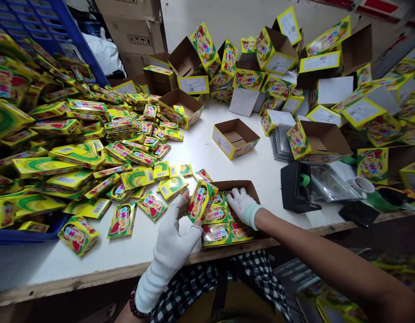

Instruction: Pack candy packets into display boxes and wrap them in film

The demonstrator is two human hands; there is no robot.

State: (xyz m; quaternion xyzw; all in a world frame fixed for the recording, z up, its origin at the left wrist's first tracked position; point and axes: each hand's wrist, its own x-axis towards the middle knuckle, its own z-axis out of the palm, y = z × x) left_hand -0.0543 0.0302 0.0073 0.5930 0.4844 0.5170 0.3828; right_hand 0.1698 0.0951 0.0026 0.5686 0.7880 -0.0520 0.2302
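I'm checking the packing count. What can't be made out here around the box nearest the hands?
Head view: how many packets lie in the open box; the right hand and the top layer cover the rest.
Head view: the small print on the packet in the left hand; too small and blurred.
Head view: the blue crate; cut off by the left edge and buried under more packets.

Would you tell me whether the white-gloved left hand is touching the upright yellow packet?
Touching. The head view shows the white-gloved left hand gripping the upright yellow packet, thumb and fingers against it, at the open brown cardboard box.
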